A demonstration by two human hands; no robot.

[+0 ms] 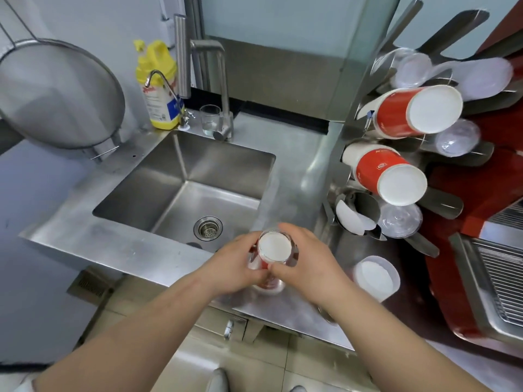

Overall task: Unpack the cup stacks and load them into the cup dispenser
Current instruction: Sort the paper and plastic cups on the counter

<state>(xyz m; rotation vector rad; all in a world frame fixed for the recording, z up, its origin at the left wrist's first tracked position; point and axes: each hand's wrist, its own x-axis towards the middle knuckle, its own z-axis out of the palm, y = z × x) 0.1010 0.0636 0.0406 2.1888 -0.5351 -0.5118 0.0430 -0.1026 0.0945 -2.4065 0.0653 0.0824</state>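
A stack of red paper cups (274, 250) in a clear plastic sleeve stands upside down on the steel counter (285, 157), its white base facing me. My left hand (235, 264) grips its left side and my right hand (308, 258) grips its right side. At the right stands the steel cup dispenser (345, 131). Two red cup stacks, the upper one (410, 111) and the lower one (385, 174), stick out of it, with clear plastic cups (413, 69) beside them. One lower tube (362, 205) looks mostly hollow.
A steel sink (158, 190) with a faucet (220, 80) lies left of my hands. A yellow detergent bottle (155, 80), a glass (210, 120) and a hanging strainer (56, 91) are at the back left. A white-lidded tub (376, 275) sits by my right hand. A red machine (481, 250) fills the right edge.
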